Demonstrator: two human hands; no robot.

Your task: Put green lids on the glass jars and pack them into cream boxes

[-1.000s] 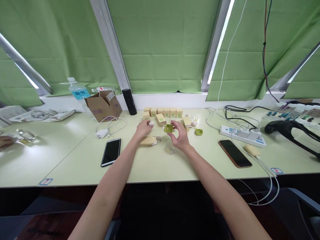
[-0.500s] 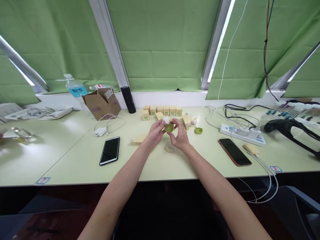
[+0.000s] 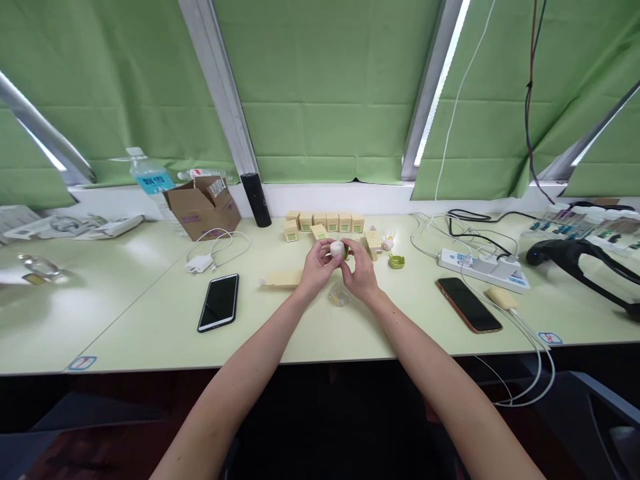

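Observation:
My left hand is closed around a small white round piece, held over the middle of the table. Pinched in my right hand, right beside it, is a small green cup-like piece, mostly hidden behind the white one and the fingers. Below the hands lies a clear plastic piece. A second green piece sits to the right on the table, near an opened small carton and a whitish round item. A flattened piece of card lies left of my hands.
Several small tan boxes stand in a row behind my hands. Phones lie left and right. Farther out are a cardboard box, a black cylinder, a charger and a power strip with cables.
The white round piece has come down in front of the green piece, whose open face showed before. Both hands have drawn closer together.

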